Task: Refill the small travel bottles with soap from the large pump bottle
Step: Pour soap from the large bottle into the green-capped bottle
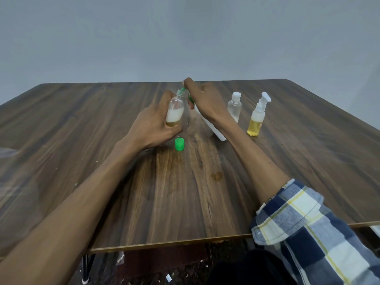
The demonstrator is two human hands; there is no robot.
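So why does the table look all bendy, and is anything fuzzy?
Head view: the wide lens bows the table edges, so straight sides curve. The right hand and the green nozzle at the small bottle look a bit smeared, likely from motion. The green cap and pump bottle are sharper. The light is soft, with faint shadows and no strong glare.

Dim, flat, cool lighting with no clear source. Soft, faint shadows only under the forearms on the table (185, 192). Mild sheen on the wood near centre. Slight motion blur around both hands. Wide-angle bending at the table's far corners and near edge; grey wall (185, 38) smooth and featureless.
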